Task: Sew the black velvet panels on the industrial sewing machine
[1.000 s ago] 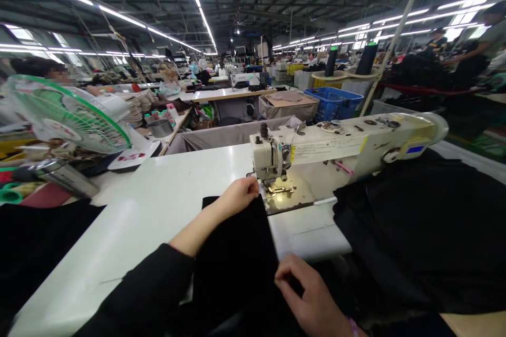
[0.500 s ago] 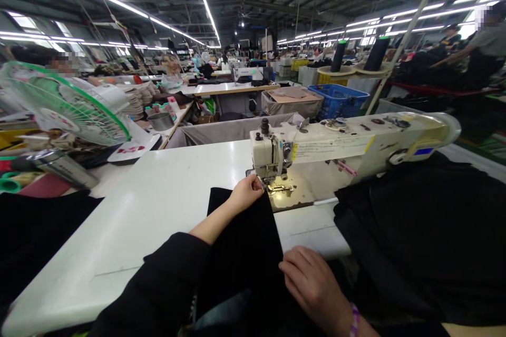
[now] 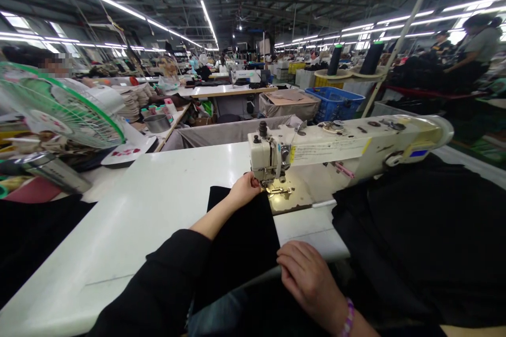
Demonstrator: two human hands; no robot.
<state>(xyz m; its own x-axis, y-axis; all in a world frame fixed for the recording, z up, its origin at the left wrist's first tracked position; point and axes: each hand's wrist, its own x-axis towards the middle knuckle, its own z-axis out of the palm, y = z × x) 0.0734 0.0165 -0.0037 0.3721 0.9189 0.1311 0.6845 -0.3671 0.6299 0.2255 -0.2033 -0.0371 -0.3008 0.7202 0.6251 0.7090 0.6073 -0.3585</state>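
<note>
A black fabric piece (image 3: 245, 242) lies on the white sewing table (image 3: 174, 195), its far corner at the needle area of the sewing machine (image 3: 316, 145). Close beside the presser foot, my left hand (image 3: 245, 188) has its fingers pinched on the fabric's far edge. My right hand (image 3: 310, 276), a beaded bracelet at its wrist, is closed on the fabric's right edge near the table front; its fingertips are partly hidden. The machine's lamp lights the metal plate (image 3: 290, 200) just right of the cloth.
A pile of black fabric (image 3: 427, 237) covers the right side. At left stand a green-rimmed fan (image 3: 71, 110) and a steel flask (image 3: 59, 171), with more black cloth (image 3: 39, 242) below. Behind the machine are a blue crate (image 3: 338, 104) and thread cones (image 3: 371, 58). Other people work farther back.
The camera view has shifted slightly. The near end of the fabric has moved, and a strip of table edge now shows below it. Both hands keep nearly the same places.
</note>
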